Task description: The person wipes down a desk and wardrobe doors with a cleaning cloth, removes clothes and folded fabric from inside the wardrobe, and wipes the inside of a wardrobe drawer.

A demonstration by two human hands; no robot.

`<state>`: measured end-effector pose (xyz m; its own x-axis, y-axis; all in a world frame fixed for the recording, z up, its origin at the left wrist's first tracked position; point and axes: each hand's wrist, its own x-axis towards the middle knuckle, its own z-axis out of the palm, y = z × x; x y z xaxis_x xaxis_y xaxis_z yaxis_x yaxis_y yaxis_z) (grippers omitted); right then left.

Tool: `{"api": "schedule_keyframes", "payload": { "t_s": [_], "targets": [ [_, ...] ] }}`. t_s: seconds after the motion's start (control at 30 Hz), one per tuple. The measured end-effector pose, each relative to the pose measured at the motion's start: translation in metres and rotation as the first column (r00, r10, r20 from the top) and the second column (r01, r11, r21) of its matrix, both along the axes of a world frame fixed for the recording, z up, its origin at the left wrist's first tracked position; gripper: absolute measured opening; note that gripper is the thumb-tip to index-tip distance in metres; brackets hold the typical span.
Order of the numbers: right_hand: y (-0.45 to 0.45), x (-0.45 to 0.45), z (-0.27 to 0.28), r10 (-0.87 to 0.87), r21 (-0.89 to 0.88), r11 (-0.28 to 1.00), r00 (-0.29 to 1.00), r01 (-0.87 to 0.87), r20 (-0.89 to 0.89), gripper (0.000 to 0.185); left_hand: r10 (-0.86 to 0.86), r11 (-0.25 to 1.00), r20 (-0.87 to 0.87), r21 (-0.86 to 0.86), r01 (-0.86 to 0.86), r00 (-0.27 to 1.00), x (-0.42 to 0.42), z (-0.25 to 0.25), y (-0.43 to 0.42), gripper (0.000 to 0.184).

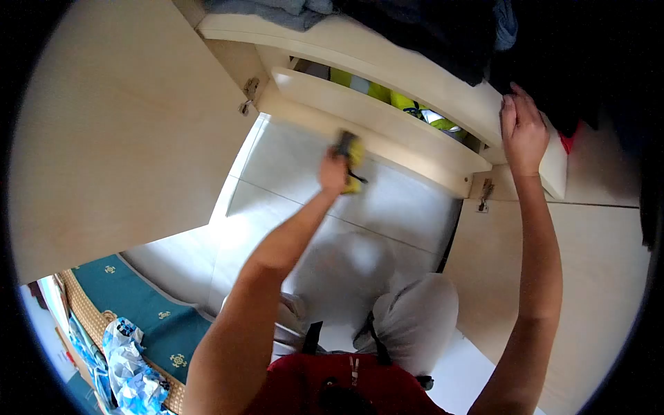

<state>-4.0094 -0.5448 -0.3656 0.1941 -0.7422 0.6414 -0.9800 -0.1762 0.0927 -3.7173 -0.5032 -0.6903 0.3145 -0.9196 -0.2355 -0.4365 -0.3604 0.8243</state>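
My left hand (pixel 333 171) is closed around a yellow and dark-grey item (pixel 354 153), smeared by motion, so its kind cannot be made out. It is in front of a partly open wooden drawer (pixel 387 117), above the tiled floor. Inside the drawer lie bright yellow-green items (pixel 377 90), one with a pale band. Up on the right, my right hand (pixel 526 135) grips the edge of the pale wooden shelf (pixel 443 79) over the drawer, fingers together.
Cabinet doors stand open on the left (pixel 117 138) and right (pixel 546 270). Dark clothes (pixel 429 34) and grey cloth (pixel 280 15) rest on the shelf. A green cloth (pixel 138 294) and a blue-white plastic bag (pixel 131 366) are at lower left.
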Motion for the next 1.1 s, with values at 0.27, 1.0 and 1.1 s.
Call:
{"api": "schedule_keyframes", "payload": {
  "t_s": [0.27, 1.0, 1.1],
  "targets": [
    [-0.002, -0.003, -0.002, -0.031, 0.039, 0.999, 1.000, 0.031, -0.003, 0.023, -0.107, 0.994, 0.601, 0.042, 0.103, 0.792, 0.173, 0.038, -0.097, 0.060],
    [-0.002, 0.001, 0.006, 0.025, 0.033, 0.999, 0.999, -0.024, -0.026, 0.023, 0.040, 0.994, 0.057, -0.106, -0.033, 0.998, 0.063, 0.024, -0.116, 0.065],
    [0.003, 0.003, 0.002, 0.009, 0.065, 0.998, 1.000, -0.008, -0.009, 0.023, 0.046, 0.966, -0.280, -0.233, -0.114, 0.959, 0.013, 0.038, -0.093, 0.078]
  ]
}}
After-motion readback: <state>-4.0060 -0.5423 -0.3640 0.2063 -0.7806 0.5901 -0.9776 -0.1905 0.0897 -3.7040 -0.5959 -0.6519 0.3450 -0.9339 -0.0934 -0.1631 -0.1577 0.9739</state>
